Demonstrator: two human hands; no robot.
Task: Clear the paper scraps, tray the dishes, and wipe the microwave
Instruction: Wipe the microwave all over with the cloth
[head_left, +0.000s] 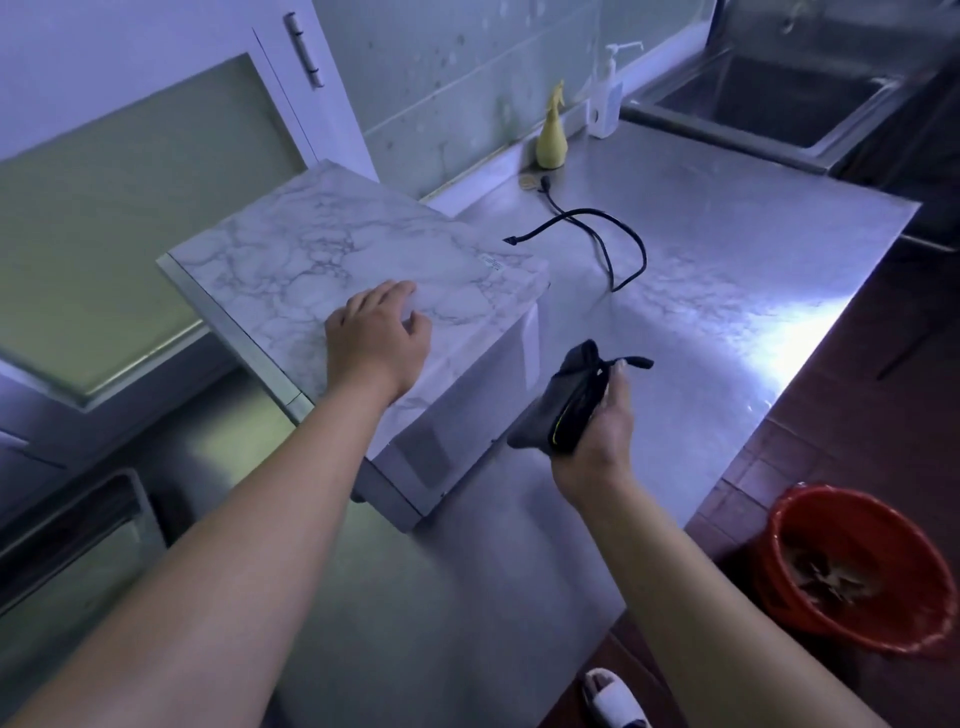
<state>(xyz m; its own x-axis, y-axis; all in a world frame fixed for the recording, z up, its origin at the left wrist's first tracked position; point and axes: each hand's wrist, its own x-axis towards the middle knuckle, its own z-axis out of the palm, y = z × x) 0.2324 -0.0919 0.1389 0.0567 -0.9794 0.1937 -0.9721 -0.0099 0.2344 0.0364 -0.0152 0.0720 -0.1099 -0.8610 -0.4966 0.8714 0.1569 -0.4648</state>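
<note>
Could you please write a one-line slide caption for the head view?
Left hand rests on the marble-patterned microwave top while right hand grips a bunched dark grey cloth.

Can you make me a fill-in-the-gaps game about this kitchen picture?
1. The left hand rests on top of the ____.
2. The right hand holds a dark ____.
3. The bucket on the floor is ____.
4. The black cable lies on the steel ____.

Missing words: microwave, cloth, red, counter.
</note>
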